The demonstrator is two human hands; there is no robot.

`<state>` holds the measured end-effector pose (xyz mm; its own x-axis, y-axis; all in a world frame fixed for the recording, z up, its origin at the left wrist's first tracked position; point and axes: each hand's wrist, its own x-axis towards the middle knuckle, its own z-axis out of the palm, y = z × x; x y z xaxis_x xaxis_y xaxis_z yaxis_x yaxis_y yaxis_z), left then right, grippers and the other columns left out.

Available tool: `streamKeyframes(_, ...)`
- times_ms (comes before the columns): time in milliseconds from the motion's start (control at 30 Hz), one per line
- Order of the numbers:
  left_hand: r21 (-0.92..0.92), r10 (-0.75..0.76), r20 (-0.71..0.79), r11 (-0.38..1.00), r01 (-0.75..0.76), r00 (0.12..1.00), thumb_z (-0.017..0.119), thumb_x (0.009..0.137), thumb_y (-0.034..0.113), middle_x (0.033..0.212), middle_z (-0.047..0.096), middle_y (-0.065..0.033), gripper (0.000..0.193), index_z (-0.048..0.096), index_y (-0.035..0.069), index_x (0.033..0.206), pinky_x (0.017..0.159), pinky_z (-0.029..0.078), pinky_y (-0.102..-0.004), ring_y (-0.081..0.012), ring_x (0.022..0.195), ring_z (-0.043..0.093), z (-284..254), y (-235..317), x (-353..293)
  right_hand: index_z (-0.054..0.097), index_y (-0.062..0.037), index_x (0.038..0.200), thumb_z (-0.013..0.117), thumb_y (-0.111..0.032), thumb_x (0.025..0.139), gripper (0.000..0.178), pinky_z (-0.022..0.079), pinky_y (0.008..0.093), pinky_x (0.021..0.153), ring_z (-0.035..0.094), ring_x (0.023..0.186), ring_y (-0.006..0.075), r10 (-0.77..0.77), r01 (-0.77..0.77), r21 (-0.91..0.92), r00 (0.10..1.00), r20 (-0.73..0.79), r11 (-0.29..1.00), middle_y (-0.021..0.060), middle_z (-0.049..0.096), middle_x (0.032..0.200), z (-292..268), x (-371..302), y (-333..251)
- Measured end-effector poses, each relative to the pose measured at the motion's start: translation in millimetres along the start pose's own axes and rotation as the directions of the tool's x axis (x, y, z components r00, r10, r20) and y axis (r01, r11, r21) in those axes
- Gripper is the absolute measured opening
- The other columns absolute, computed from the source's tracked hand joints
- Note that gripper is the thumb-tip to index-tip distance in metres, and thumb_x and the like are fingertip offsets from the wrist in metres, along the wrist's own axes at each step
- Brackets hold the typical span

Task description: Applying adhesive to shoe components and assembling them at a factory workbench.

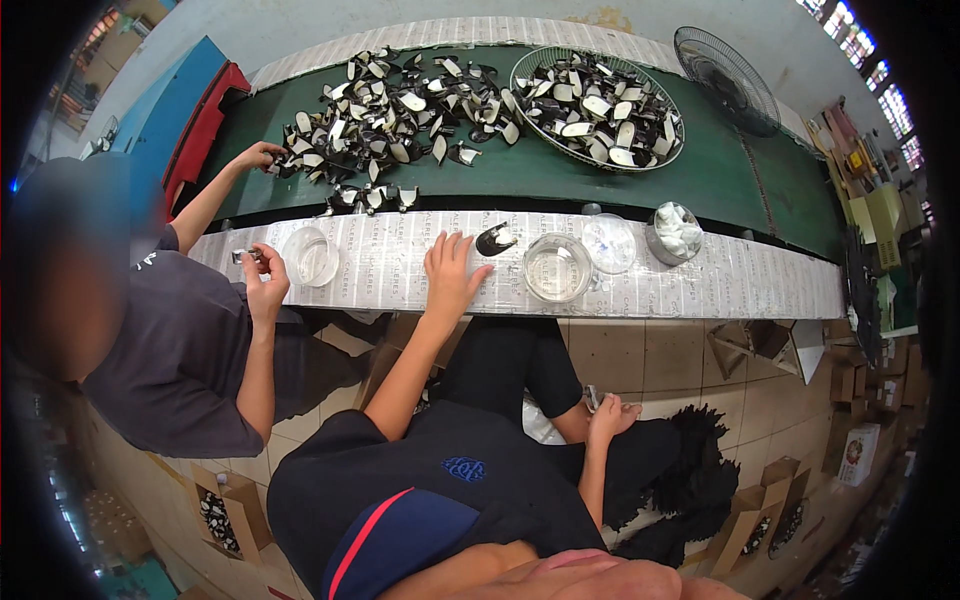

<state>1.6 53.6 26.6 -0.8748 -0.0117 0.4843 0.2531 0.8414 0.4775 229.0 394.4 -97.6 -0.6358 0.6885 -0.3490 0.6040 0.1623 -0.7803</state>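
My left hand (449,272) rests on the paper-covered ledge (390,270), palm down with its fingers spread, holding nothing. Just right of it lies one black piece with a whitish face (495,239), shaped like a shoe heel. Down by my right thigh, my right hand (612,416) is closed on a small shiny piece (592,398), whose kind I cannot make out. Beyond the black piece on the ledge stand a round clear bowl of liquid (557,268), a clear lid or dish (609,243) and a clear tub of white wads (676,234).
A heap of black-and-white heel-like pieces (400,110) covers the green belt (270,120), beside a full mesh basket (681,140) and a fan guard (727,80). At left a co-worker (180,340) handles similar pieces near another clear bowl (310,256). Cardboard boxes (245,500) stand on the floor.
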Motion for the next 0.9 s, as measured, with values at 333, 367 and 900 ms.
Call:
streamKeyframes(333, -0.287, -0.202, 0.017, 0.937, 0.198, 0.979, 0.063, 0.094, 0.02, 0.128, 0.058, -0.021, 0.029, 0.068, 0.008, 0.12, 0.1, 0.039, -0.0462, -0.0357, 0.119, 0.053, 8, 5, 23, 0.059, -0.0034, 0.118, 0.057, -0.023, 0.101, 0.026, 0.049, 0.0241, 0.066, 0.057, 0.074, 0.0088, -0.171, -0.123, 0.724, 0.933, 0.318, 0.679, 0.0011, 0.06, 0.089, -32, -53, -203)
streamKeyframes(367, -0.465, -0.26, 0.059, 0.847, 0.257, 0.964, 0.063, 0.094, 0.017, 0.122, 0.062, -0.0193, 0.027, 0.068, 0.006, 0.119, 0.096, 0.044, -0.0413, -0.0333, 0.112, 0.058, -1, 6, 22, 0.059, -0.0031, 0.118, 0.058, -0.02, 0.101, 0.025, 0.049, 0.0243, 0.068, 0.057, 0.077, 0.0088, -0.217, -0.098, 0.735, 0.922, 0.321, 0.67, 0.0012, 0.06, 0.091, -33, -56, -219)
streamKeyframes(900, -0.7, -0.065, 0.714, -0.111, 0.706, 0.697, 0.068, 0.09, 0.003, 0.111, 0.066, -0.0094, 0.036, 0.055, -0.001, 0.124, 0.086, 0.06, -0.0369, -0.0167, 0.098, 0.066, -72, 105, -35, 0.068, 0.0037, 0.117, 0.068, 0.004, 0.088, 0.03, 0.053, 0.0325, 0.074, 0.065, 0.088, 0.0242, -0.877, 0.876, 0.055, 0.475, 0.07, 0.478, 0.0169, 0.06, 0.115, -31, -131, -301)
